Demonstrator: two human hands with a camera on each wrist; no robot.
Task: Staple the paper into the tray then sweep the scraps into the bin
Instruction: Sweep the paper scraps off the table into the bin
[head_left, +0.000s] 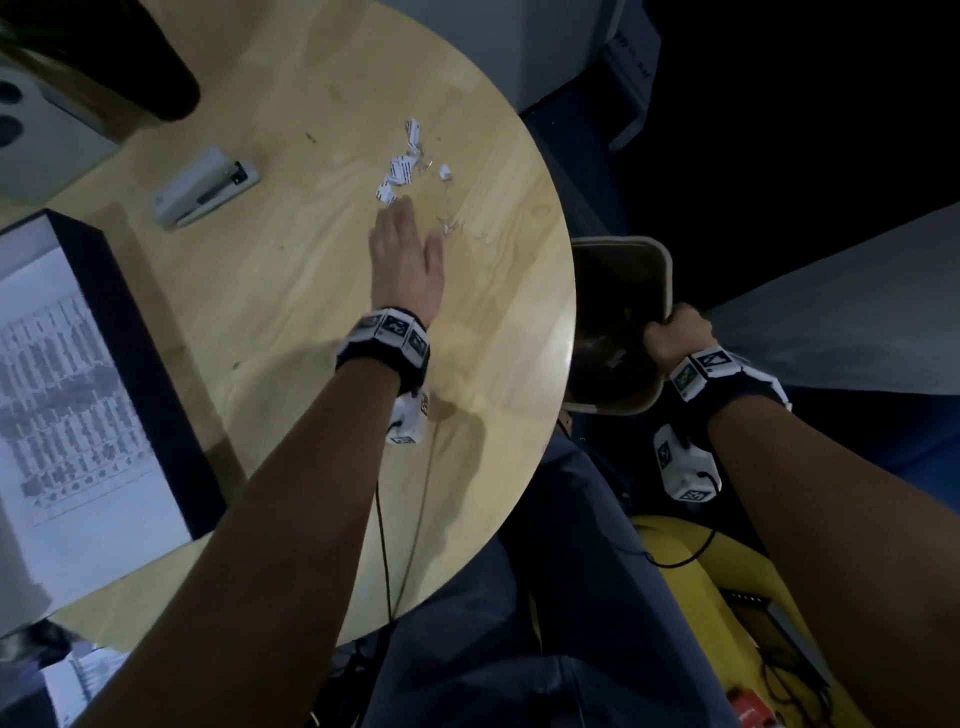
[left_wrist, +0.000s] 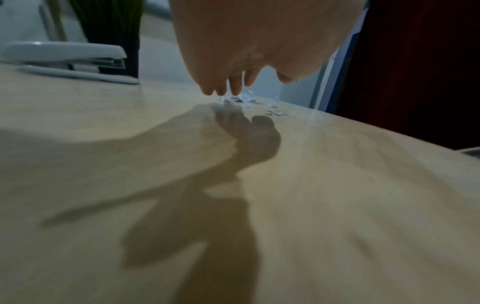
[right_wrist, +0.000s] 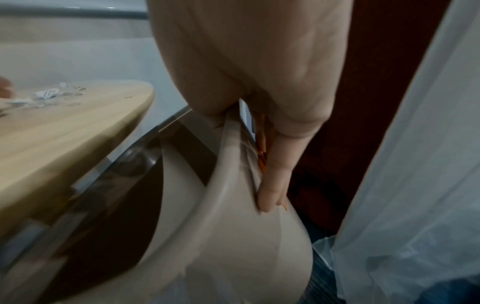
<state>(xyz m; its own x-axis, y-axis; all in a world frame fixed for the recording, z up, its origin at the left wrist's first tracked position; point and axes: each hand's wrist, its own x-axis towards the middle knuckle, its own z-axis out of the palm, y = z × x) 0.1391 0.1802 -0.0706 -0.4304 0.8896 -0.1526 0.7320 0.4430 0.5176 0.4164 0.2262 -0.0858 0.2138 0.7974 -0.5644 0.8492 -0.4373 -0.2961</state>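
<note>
White paper scraps (head_left: 402, 169) and loose staples (head_left: 452, 224) lie scattered on the round wooden table (head_left: 291, 291), toward its far right side. My left hand (head_left: 408, 244) hovers flat just short of them, fingers straight and together, holding nothing; the left wrist view shows the fingertips (left_wrist: 224, 89) just above the wood in front of the scraps (left_wrist: 237, 99). My right hand (head_left: 675, 335) grips the rim of the beige bin (head_left: 660, 260), held against the table's right edge below the tabletop. In the right wrist view my fingers (right_wrist: 272, 185) curl round the bin (right_wrist: 233, 246) rim.
A white stapler (head_left: 208, 187) lies at the table's back left. A black tray (head_left: 135, 364) with printed paper (head_left: 67, 395) in it sits on the left. A dark pot (head_left: 130, 67) stands at the back. A yellow chair (head_left: 685, 571) is below me.
</note>
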